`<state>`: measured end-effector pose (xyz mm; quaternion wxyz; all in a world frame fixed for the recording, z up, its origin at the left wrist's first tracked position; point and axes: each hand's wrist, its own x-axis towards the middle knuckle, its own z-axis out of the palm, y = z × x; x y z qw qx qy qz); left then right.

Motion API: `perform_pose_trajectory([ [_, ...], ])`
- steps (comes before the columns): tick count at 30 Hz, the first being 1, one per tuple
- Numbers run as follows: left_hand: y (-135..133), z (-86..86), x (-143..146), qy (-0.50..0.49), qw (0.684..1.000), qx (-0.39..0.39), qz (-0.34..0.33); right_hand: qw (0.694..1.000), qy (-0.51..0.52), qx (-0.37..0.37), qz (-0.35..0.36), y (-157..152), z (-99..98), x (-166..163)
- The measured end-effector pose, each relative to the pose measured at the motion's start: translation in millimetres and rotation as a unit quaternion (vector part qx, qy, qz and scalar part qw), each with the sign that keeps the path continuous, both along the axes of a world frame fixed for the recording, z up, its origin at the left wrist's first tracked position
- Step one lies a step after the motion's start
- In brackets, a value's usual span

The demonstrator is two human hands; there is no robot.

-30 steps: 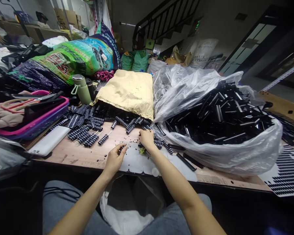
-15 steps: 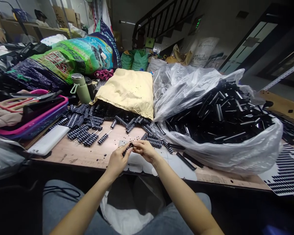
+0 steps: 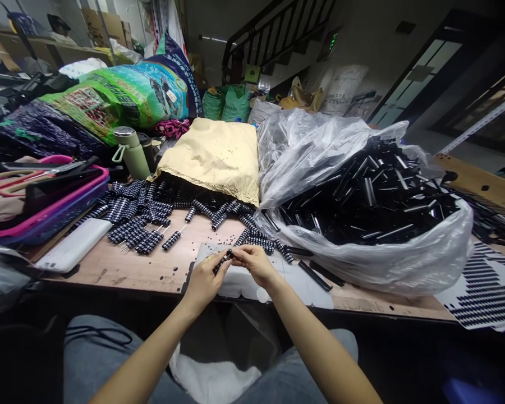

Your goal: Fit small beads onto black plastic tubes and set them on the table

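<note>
a small dark piece with a beaded look sits just above the near edge of the work table, held in the left hand between thumb and bent fingers, its top end leaning towards the right. the right hand comes to that top end with thumb and forefinger drawn narrow and the other fingers curled; whether it grips the piece or only touches it, i cannot tell. under the hands lies a pale grey sheet, and tiny dark beads are scattered just beyond. to the right of the fingers, near the right hand, is a cluster of black-and-white patterned sticks, with loose black strips beside it. a bigger heap of patterned sticks spreads to the left, partly under a cream-coloured bag. on the right, a clear plastic bag stands open, full of glossy black pieces. on the left are a white oblong object, a pink-rimmed basket with scissors on top, and a green flask. behind these rests a big printed sack.
</note>
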<state>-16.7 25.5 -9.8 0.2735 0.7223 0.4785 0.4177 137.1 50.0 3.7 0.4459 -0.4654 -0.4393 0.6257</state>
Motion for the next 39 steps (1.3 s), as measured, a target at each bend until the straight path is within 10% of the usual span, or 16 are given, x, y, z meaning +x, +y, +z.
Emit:
perform_pose_trajectory([
  [5,-1.9,-12.5,8.7,-0.011,0.999,0.003,0.031,0.971,-0.172,0.15,0.063,-14.3,11.1,2.6],
  [8,-2.1,-19.3,16.0,-0.05,0.998,-0.004,0.037,0.877,-0.421,0.229,0.035,-0.9,18.5,16.5],
  [12,-0.8,-19.0,16.5,-0.104,0.991,-0.059,0.055,0.759,-0.614,0.185,-0.113,34.0,19.6,56.5],
  [19,6.5,-4.9,13.9,-0.221,0.952,-0.203,0.054,0.72,-0.66,0.153,-0.148,30.4,-1.5,86.3],
  [29,4.0,4.4,15.2,-0.272,0.927,-0.252,0.051,0.801,-0.551,0.154,-0.177,31.3,5.4,79.1],
  [35,7.9,9.5,13.7,-0.372,0.866,-0.333,0.033,0.977,-0.197,0.074,0.035,-40.8,-2.0,8.8],
  [39,4.0,15.6,13.6,-0.326,0.875,-0.359,0.017,0.915,-0.331,0.225,0.059,-53.1,6.9,-2.8],
])
